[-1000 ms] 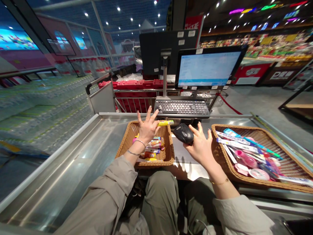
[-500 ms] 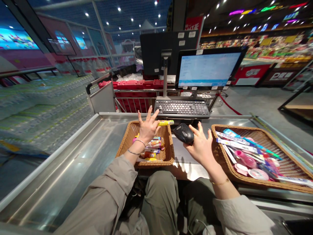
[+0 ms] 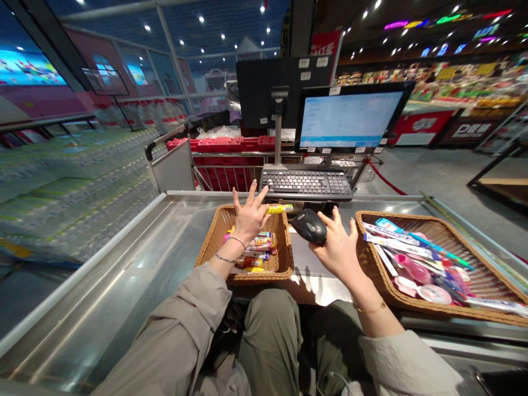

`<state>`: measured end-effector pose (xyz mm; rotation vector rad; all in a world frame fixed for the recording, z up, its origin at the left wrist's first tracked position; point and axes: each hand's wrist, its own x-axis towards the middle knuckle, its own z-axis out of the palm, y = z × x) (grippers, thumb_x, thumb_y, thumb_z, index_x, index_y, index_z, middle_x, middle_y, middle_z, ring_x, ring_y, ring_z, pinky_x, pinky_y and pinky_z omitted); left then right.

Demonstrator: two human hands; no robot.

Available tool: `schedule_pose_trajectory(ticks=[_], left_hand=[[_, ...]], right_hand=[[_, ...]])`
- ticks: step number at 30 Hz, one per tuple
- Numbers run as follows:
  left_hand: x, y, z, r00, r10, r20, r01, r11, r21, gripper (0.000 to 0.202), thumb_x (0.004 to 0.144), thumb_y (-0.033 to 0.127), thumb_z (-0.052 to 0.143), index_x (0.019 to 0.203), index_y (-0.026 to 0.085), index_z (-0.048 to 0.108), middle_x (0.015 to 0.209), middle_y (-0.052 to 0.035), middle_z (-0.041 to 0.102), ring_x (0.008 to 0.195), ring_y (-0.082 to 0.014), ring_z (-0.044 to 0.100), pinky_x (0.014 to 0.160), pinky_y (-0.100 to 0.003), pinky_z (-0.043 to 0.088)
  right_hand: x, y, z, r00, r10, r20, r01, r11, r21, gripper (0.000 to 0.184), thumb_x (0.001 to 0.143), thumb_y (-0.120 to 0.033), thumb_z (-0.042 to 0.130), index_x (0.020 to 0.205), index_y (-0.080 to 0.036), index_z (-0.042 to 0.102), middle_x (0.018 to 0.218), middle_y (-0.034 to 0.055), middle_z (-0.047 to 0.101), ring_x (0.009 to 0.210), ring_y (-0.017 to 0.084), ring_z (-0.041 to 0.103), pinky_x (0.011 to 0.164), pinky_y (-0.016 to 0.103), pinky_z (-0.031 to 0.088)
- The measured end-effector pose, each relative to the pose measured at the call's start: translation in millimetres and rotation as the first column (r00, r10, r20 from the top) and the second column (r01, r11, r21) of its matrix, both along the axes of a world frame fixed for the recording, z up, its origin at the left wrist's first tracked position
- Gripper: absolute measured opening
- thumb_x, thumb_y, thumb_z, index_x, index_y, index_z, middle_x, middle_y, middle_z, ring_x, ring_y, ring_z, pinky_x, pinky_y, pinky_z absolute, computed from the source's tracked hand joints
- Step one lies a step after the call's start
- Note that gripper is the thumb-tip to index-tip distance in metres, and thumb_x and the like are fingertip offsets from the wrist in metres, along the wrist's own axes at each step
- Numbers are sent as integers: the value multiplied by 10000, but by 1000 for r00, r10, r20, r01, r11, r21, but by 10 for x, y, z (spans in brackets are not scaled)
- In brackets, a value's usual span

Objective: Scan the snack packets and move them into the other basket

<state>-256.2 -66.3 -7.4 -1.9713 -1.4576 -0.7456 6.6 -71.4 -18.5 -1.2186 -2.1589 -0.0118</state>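
My left hand [image 3: 249,215] is over the left wicker basket [image 3: 209,245], holding a small yellow-green tube-shaped packet [image 3: 281,208] between thumb and a finger, other fingers spread. The packet points right, toward the head of a black handheld barcode scanner [image 3: 309,226]. My right hand [image 3: 339,245] grips that scanner, though its handle is hidden behind the palm. Beneath my left hand, several small colourful packets [image 3: 262,242] lie in the basket. At my right, another wicker basket [image 3: 416,314] holds toothbrush packs, boxes and pink items [image 3: 414,269].
A keyboard [image 3: 307,182] stands beyond the hands, below a lit monitor [image 3: 350,118] and a second dark screen [image 3: 264,82] seen from behind. The metal counter [image 3: 136,275] has a raised rim at left. A cart with red crates [image 3: 231,144] is behind it.
Both hands, the packet and the scanner keep nearly the same places. Only a slight shift of the whole view shows.
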Motion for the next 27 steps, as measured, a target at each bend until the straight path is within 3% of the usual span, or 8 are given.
schedule_pose_trajectory(ticks=[12, 27], left_hand=[[224, 123, 85, 999, -51, -16, 52, 997, 48, 137, 820, 232, 728, 955, 250, 715, 1520, -89, 488, 1501, -387, 239, 1141, -786, -105], [647, 306, 149, 991, -130, -19, 131, 988, 83, 105, 847, 275, 716, 949, 249, 714, 1499, -103, 515, 1494, -390, 249, 1149, -764, -120]], right_hand=[[220, 30, 29, 995, -81, -53, 83, 996, 23, 280, 751, -195, 571, 997, -188, 706, 1444, 101, 579, 1500, 386, 276, 1164, 702, 154], [634, 35, 79, 974, -197, -109, 200, 980, 16, 373, 774, -219, 583, 1132, -196, 682, 1445, 117, 576, 1482, 407, 307, 1162, 701, 168]])
